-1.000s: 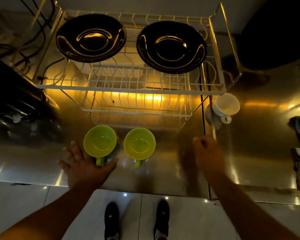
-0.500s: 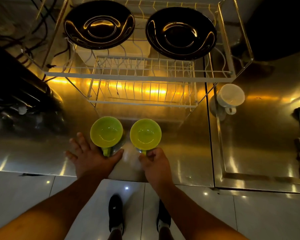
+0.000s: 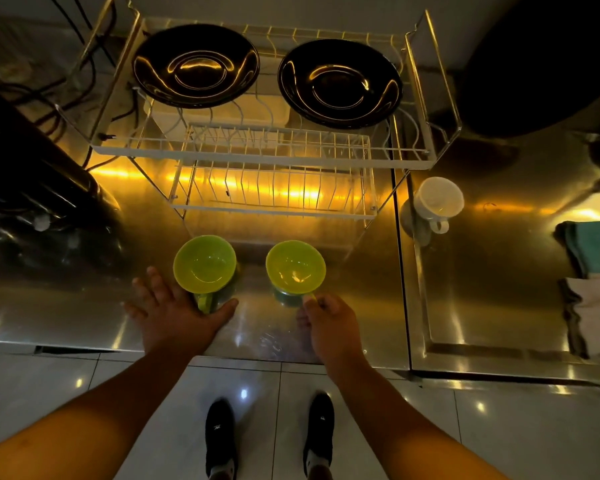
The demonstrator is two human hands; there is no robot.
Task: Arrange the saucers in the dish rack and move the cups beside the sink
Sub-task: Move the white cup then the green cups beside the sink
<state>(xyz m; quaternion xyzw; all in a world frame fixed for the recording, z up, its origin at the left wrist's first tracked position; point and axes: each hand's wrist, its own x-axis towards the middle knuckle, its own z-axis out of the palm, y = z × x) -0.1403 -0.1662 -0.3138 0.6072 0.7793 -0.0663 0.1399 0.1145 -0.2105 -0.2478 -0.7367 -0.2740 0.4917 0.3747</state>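
While I stand at the steel desk (image 3: 66, 306), my left hand (image 3: 177, 315) lies flat with fingers spread, thumb touching the handle of the left green cup (image 3: 205, 264). Just beside it stands the right green cup (image 3: 295, 268), and my right hand (image 3: 329, 323) is closed, pinching its handle. Above, the wire rack (image 3: 264, 161) holds two black saucers on its upper tier, one left (image 3: 195, 65), one right (image 3: 340, 83). Further right, a white cup (image 3: 437, 202) sits in the sink (image 3: 499, 271). No writing or brand is readable anywhere.
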